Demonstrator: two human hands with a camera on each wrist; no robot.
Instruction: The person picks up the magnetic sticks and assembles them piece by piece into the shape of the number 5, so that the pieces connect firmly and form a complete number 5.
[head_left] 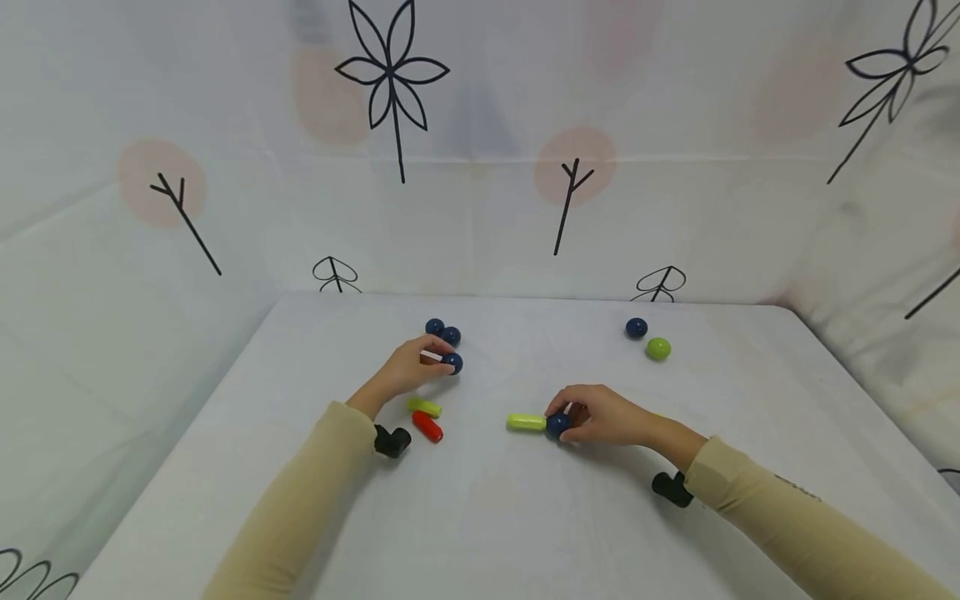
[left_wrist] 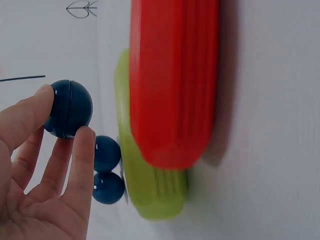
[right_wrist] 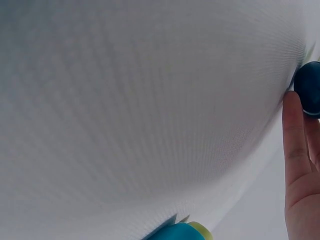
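Head: R hand pinches dk-blue ball at R end of yel-grn stick on wht tbl, long axis L-R, R hand nearer; L wrist: L hand pinches 2nd blue ball, nr red stick; R wrist: R hand on dk-blue ball, part cut off.

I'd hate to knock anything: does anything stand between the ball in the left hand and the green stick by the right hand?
Nothing visible: only tabletop shows between the blue ball in the left hand and that green stick. The red stick and other green stick lie left of that path.
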